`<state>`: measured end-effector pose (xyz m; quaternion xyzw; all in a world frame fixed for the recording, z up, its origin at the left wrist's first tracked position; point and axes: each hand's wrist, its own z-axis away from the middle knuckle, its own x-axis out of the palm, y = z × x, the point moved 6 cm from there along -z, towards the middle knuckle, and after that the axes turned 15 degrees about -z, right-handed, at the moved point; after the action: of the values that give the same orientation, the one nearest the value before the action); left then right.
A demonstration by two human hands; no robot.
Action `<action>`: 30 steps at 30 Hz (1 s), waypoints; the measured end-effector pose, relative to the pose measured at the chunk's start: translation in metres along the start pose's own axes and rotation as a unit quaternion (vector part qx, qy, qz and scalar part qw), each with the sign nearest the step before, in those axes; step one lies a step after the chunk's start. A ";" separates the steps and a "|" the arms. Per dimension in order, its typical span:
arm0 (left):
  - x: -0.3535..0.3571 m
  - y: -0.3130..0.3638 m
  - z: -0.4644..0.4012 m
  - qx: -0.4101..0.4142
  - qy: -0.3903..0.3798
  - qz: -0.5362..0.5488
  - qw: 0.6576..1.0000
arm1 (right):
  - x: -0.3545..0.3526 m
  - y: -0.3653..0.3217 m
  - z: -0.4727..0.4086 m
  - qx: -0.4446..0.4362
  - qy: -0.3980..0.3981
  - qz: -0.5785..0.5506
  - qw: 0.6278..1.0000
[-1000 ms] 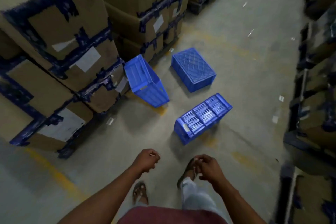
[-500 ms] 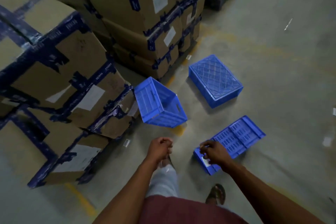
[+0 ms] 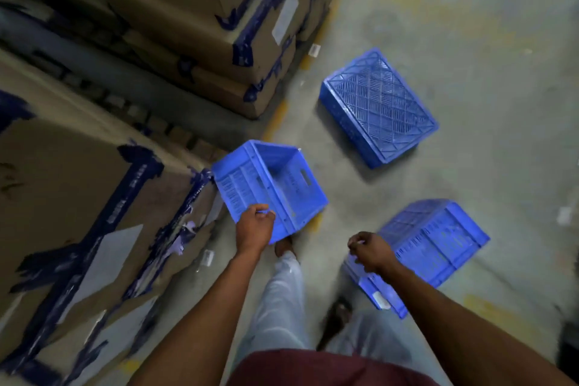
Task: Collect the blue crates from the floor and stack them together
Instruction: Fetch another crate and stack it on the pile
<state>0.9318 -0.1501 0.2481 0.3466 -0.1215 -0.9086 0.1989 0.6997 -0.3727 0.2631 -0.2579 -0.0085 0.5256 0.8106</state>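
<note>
My left hand [image 3: 254, 226] at tilted blue slatted plastic crate [image 3: 269, 188] rim, grip unclear; right hand [image 3: 369, 252] curled, empty. Grab rim squarely.

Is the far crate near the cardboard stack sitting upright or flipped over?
Flipped over. The far crate shows its lattice base facing up and no open interior; it rests flat on the floor.

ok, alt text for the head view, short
A person's left hand grips the near edge of a tilted blue crate beside stacked cardboard boxes, while the right hand hangs curled over a second crate lying on its side. A third crate sits upside down on the concrete floor.
</note>
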 end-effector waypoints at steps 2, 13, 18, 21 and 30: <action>-0.015 0.041 -0.003 0.009 0.012 -0.014 1.000 | 0.008 -0.019 -0.044 -0.002 0.002 -0.003 1.000; 0.092 0.100 -0.111 -0.025 0.197 -0.211 0.957 | 0.099 -0.036 -0.357 0.007 -0.031 0.105 0.994; 0.136 0.117 -0.138 -0.101 0.228 -0.290 0.924 | 0.136 -0.026 -0.446 0.021 -0.059 0.112 0.992; 0.144 0.113 -0.135 -0.104 0.259 -0.323 0.905 | 0.144 -0.025 -0.479 0.017 -0.038 0.096 0.995; 0.143 0.109 -0.149 -0.152 0.282 -0.302 0.898 | 0.159 -0.005 -0.516 0.054 -0.029 -0.004 0.998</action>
<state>0.9656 -0.3228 0.0956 0.5743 0.1896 -0.7963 -0.0094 0.9224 -0.4491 -0.2233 -0.1983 -0.0051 0.5295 0.8248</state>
